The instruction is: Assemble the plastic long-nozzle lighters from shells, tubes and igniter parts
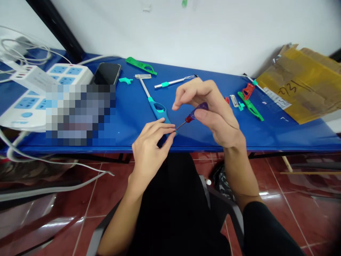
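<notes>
A blue long-reach lighter lies on the blue table, its metal tube pointing away from me. My left hand is closed over the near end of its handle, thumb and fingertips together there. In my right hand is a screwdriver with a purple and red handle, held tilted between thumb and curled fingers. Its thin shaft runs down to my left fingertips, which hide what the tip touches. Beyond the lighter lie a clear fuel tank, a turquoise trigger piece and a loose metal lighter tube.
Green lighter shells and red parts are scattered about. At left are a white power strip, cables and a phone; a taped cardboard box stands right. The table's front edge is close to my lap.
</notes>
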The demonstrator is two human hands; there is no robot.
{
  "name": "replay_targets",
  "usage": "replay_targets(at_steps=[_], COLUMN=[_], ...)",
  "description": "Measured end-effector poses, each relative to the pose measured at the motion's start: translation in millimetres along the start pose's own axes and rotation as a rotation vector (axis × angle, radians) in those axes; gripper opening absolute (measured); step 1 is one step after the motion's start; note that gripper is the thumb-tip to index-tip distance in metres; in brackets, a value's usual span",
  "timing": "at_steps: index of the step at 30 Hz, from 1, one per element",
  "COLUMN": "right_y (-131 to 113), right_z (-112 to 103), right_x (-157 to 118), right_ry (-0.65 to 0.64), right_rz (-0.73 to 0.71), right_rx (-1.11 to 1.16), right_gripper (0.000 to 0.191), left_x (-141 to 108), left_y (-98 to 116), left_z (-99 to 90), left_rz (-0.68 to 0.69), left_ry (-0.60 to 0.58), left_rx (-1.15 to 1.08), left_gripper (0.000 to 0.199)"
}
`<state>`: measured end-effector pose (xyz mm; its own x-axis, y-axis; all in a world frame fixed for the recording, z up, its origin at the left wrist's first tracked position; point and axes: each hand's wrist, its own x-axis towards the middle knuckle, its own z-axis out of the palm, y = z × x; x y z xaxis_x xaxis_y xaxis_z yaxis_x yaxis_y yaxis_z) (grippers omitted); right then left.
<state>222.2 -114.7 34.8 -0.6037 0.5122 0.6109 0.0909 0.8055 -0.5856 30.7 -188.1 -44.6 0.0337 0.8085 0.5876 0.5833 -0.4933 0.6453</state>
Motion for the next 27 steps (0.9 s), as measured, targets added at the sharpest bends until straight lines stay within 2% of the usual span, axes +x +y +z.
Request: replay_targets(at_steps=[3, 7, 9, 12, 14, 17, 20, 23, 27], right_y=[1.9, -1.3, -7.8, -17.1, -18.9, -15.8, -12.1, -11.1, -10.3], right_z=[7.5, 25.0, 27.7, 25.0, 24.3, 30.2, 39.4, 44.7, 47.6], right_x=[-0.2, -2.1, -4.7, -8.6, -10.2, -12.6, -17.5, -22.4, -22.0], right_ry=[0.044, 0.189, 0.159, 0.064, 0.069, 0.211, 0.315, 0.325, 0.430], right_rz=[0.036, -0.051, -0.076, -0.002, 0.004, -0.050, -0.021, 0.071, 0.077], right_rx=[0.130, 0.087, 0.057, 0.150, 0.180, 0.024, -0.161, -0.139, -0.144], right_gripper=[0.018, 0.017, 0.017, 0.036, 0.044, 0.043, 0.037, 0.041, 0.037], left_x=[-0.5, -1.7, -2.4, -3.1, -3.3, -3.4, -2.5, -0.7, 1.1], left_y=[-1.1, -3.0, -3.9, -5.3, -6.2, -6.9, -6.5, -6.7, -9.5], left_z=[-0.2, -0.3, 0.0, 1.2, 2.0, 1.8, -1.8, -8.4, -15.5], left_rz=[0.006, 0.035, 0.042, 0.042, 0.049, 0.051, 0.055, 0.065, 0.079], left_ry=[-0.006, -0.020, -0.025, -0.038, -0.037, -0.038, -0.066, -0.127, -0.176], left_rx=[0.003, 0.046, 0.079, 0.084, 0.071, 0.069, 0.056, 0.013, -0.003], left_gripper=[0.011, 0.013, 0.016, 0.018, 0.019, 0.019, 0.019, 0.027, 0.032])
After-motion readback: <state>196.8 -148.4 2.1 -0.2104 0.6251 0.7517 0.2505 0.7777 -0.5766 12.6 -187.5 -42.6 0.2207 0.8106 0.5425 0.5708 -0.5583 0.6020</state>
